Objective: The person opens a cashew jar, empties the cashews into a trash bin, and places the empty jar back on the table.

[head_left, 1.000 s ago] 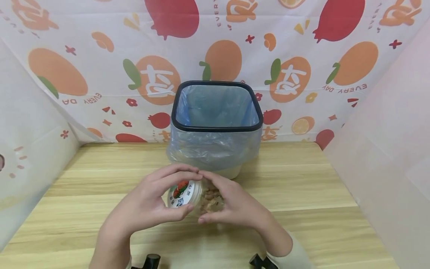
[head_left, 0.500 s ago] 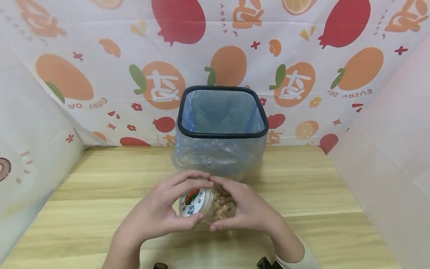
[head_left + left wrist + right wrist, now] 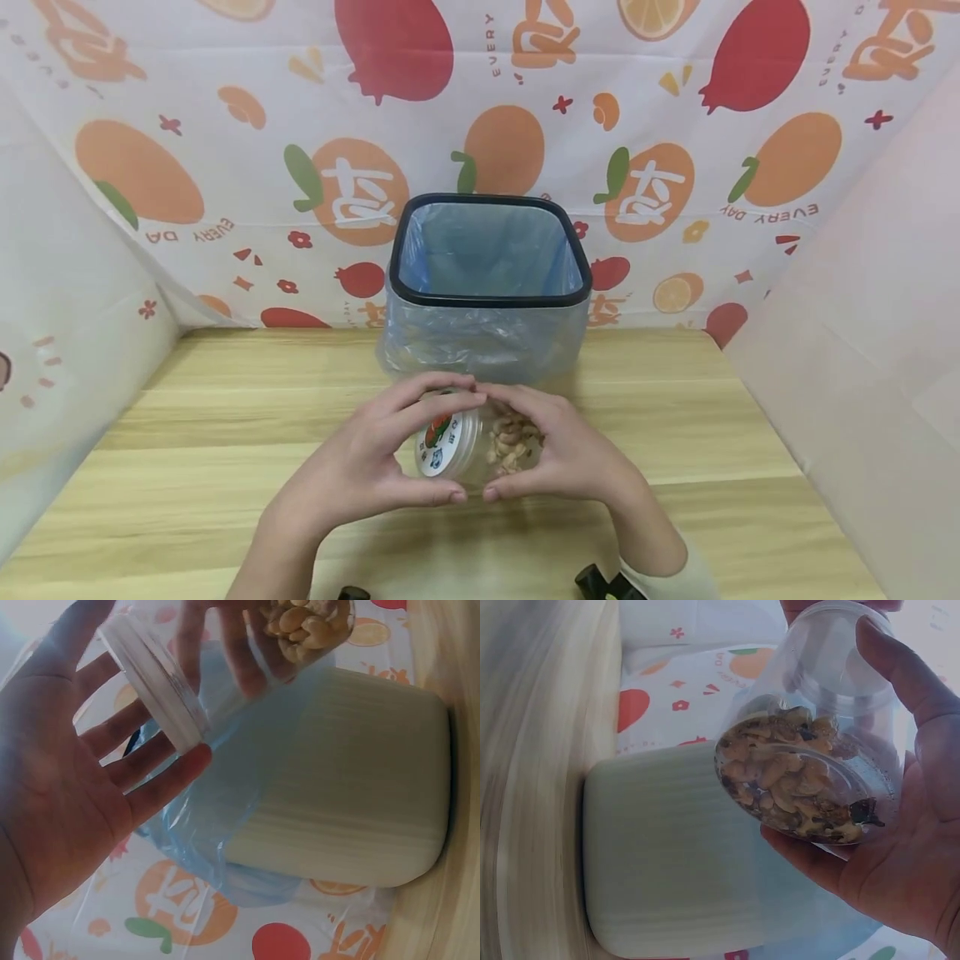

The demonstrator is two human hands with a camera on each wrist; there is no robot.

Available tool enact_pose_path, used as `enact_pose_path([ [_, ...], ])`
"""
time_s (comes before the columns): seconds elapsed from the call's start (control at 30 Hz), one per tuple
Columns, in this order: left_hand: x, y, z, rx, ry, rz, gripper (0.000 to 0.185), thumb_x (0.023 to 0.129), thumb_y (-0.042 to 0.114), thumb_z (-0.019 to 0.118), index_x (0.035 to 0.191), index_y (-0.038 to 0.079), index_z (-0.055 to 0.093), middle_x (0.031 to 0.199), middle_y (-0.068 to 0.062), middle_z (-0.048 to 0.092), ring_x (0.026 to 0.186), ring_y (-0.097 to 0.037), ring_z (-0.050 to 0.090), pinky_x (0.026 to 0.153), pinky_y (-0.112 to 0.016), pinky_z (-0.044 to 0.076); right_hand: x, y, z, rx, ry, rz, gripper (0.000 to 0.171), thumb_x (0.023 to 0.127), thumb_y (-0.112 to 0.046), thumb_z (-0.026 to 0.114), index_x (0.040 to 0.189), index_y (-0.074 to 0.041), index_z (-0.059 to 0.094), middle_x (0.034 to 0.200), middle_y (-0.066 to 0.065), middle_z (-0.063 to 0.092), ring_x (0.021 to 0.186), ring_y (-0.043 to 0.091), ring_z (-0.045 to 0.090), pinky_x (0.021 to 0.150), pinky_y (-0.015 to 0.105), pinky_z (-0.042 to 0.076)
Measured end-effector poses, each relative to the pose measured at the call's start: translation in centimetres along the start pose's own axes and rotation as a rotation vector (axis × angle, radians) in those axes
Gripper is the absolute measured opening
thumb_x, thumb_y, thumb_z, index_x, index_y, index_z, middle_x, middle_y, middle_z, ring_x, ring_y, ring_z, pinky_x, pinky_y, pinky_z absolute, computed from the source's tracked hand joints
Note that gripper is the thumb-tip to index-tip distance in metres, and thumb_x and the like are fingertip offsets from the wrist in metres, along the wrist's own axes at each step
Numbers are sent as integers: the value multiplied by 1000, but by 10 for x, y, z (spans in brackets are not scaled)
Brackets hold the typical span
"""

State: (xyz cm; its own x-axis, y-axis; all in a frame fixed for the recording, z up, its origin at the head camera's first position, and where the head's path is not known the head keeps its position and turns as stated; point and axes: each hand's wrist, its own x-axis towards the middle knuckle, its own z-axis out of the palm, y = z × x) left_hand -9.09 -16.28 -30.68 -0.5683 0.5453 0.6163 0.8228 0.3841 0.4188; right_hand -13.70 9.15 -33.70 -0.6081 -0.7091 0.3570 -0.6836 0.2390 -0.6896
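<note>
A clear plastic jar (image 3: 504, 442) of pale nuts lies tilted on its side between both hands, just above the wooden table (image 3: 225, 433). Its white lid (image 3: 442, 440) carries a printed sticker and points left. My left hand (image 3: 393, 457) wraps fingers and thumb round the lid (image 3: 154, 679). The right hand (image 3: 570, 462) cups the jar body (image 3: 810, 772), fingers over the top and thumb beneath. The nuts (image 3: 787, 787) have settled against the jar's lower side.
A pale bin (image 3: 487, 298) with a black rim and blue plastic liner stands right behind the hands, touching the fruit-patterned backdrop (image 3: 360, 183). White panels wall in the left and right sides. Bare wood shows on both sides of the hands.
Both hands and the jar have drifted a little to the right and nearer the bin. The hold on lid and body looks the same.
</note>
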Motion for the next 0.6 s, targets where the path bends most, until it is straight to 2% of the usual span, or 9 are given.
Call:
enact_pose_path([
  [0.23, 0, -2, 1, 54, -4, 15, 73, 74, 38, 88, 138, 21, 59, 141, 0, 54, 127, -17, 54, 105, -18, 39, -2, 2, -2, -5, -6, -1, 95, 69, -44, 90, 150, -33, 41, 143, -15, 53, 129, 10, 53, 105, 33, 47],
  [0.33, 2, -1, 1, 62, 13, 42, 71, 74, 37, 88, 137, 19, 60, 139, -1, 56, 125, -18, 56, 105, -19, 41, -1, 1, -3, -4, -3, -19, 96, 69, -43, 90, 151, -31, 41, 144, -14, 53, 129, 10, 53, 105, 33, 47],
  [0.5, 9, 1, 3, 38, 101, 119, 61, 80, 38, 83, 133, 14, 64, 131, -7, 61, 119, -21, 59, 103, -20, 43, -1, 0, -6, 3, 16, -48, 98, 68, -41, 92, 151, -29, 41, 144, -12, 53, 128, 12, 54, 104, 33, 47],
  [0.6, 11, 3, 5, 19, 169, 154, 56, 83, 39, 79, 129, 10, 66, 126, -11, 63, 115, -23, 61, 102, -20, 43, -1, -1, -7, 50, 16, -56, 97, 68, -37, 92, 151, -28, 42, 146, -10, 52, 130, 14, 54, 107, 33, 46],
])
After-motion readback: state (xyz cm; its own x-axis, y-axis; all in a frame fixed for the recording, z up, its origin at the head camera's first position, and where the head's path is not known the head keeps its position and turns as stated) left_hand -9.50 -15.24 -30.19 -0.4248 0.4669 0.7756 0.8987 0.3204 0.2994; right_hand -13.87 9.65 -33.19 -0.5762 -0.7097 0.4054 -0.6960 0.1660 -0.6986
